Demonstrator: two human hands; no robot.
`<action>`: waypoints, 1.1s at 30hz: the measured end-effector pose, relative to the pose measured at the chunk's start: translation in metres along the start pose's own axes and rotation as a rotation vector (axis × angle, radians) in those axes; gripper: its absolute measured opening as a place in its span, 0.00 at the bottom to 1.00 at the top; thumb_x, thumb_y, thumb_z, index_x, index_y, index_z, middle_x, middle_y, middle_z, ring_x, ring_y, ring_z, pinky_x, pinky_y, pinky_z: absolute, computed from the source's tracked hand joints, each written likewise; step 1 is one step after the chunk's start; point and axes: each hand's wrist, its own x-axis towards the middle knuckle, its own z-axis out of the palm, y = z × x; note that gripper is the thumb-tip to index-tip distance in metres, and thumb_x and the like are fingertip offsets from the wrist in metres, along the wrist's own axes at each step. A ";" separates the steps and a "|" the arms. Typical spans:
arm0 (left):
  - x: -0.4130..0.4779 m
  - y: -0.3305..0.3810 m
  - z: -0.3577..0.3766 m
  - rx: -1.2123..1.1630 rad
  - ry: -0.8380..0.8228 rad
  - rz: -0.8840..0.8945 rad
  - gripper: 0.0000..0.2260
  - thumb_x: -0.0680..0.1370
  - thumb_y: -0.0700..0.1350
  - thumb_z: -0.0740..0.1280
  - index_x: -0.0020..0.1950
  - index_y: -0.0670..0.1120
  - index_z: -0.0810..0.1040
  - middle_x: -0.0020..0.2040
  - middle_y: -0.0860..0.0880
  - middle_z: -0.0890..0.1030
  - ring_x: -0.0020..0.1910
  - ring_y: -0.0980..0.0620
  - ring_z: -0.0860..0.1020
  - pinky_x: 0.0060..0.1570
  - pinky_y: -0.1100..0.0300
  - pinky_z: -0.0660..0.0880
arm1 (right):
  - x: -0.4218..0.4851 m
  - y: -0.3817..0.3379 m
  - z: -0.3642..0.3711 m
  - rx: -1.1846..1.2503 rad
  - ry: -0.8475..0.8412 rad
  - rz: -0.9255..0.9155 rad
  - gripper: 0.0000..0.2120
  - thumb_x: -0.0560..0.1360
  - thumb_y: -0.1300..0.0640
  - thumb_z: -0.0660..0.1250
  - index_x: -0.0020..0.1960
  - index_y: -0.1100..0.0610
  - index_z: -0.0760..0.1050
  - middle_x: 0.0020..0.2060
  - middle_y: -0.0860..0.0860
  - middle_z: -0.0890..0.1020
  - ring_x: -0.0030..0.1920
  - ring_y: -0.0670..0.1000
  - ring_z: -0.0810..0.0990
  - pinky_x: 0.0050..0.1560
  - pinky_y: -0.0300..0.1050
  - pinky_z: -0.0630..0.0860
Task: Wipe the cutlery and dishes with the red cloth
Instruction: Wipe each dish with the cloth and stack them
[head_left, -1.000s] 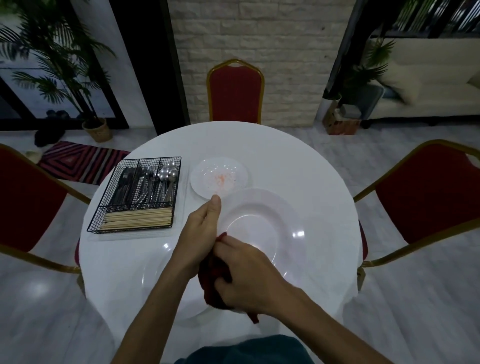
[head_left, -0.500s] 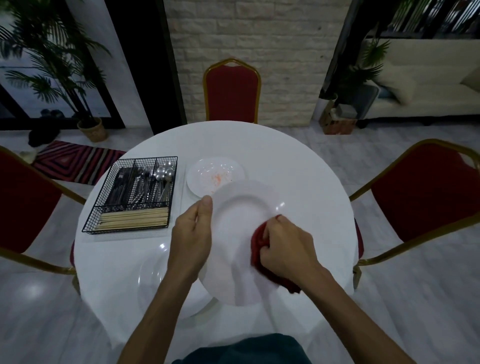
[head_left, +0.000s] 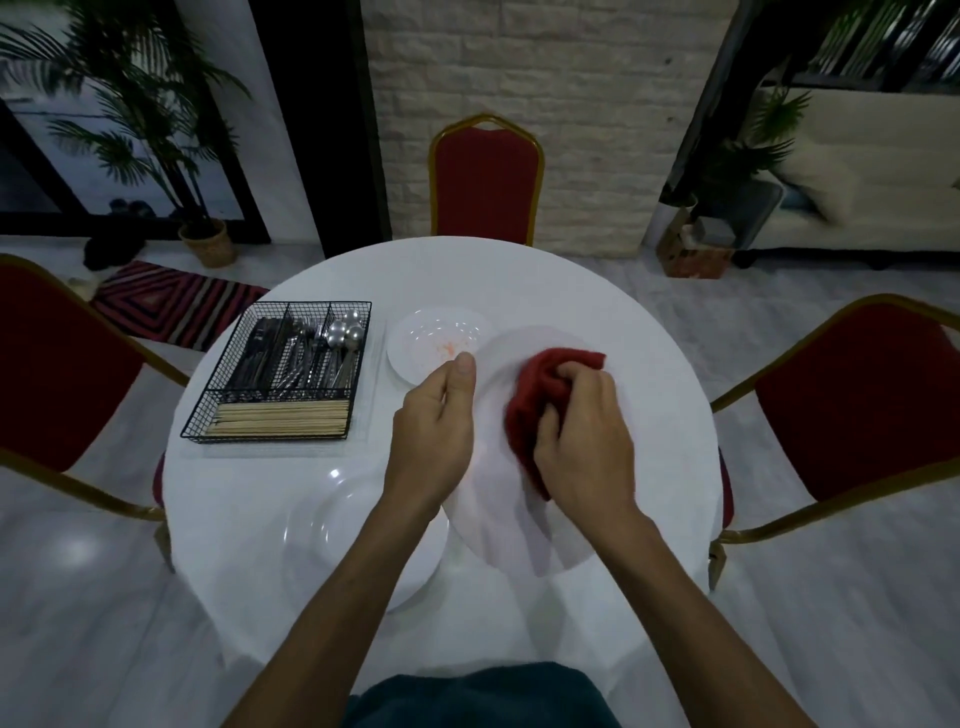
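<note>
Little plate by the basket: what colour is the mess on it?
Orange-red smears, on a white little plate. The head view shows it best.

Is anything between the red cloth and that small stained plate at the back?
Yes. The large plate the left hand grips lies under the red cloth, which the right hand presses on it; its far rim and the left thumb cover the small stained plate's near edge in this view.

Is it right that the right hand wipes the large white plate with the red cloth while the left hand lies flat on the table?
Not quite: in the head view the left hand grips the rim of the large white plate. The right hand does wipe it with the red cloth.
</note>
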 end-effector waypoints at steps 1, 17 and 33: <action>0.001 0.000 0.000 0.014 0.004 0.006 0.23 0.85 0.58 0.56 0.38 0.43 0.67 0.29 0.56 0.66 0.32 0.55 0.66 0.37 0.56 0.66 | -0.001 0.001 0.000 0.000 -0.020 0.036 0.16 0.80 0.60 0.65 0.67 0.55 0.71 0.61 0.50 0.76 0.58 0.51 0.76 0.53 0.43 0.74; 0.018 -0.008 -0.030 -0.061 0.063 -0.051 0.30 0.77 0.72 0.55 0.50 0.46 0.79 0.49 0.36 0.81 0.50 0.37 0.81 0.55 0.37 0.79 | -0.043 -0.016 -0.005 -0.218 -0.442 -0.260 0.16 0.74 0.64 0.63 0.58 0.52 0.79 0.48 0.48 0.84 0.44 0.48 0.75 0.35 0.33 0.62; 0.017 0.006 -0.032 -0.062 0.142 -0.011 0.22 0.84 0.59 0.56 0.47 0.46 0.80 0.39 0.45 0.80 0.38 0.52 0.75 0.44 0.51 0.76 | -0.006 -0.001 -0.014 -0.278 -0.236 -0.022 0.15 0.75 0.60 0.65 0.60 0.48 0.77 0.51 0.48 0.84 0.52 0.54 0.82 0.44 0.43 0.69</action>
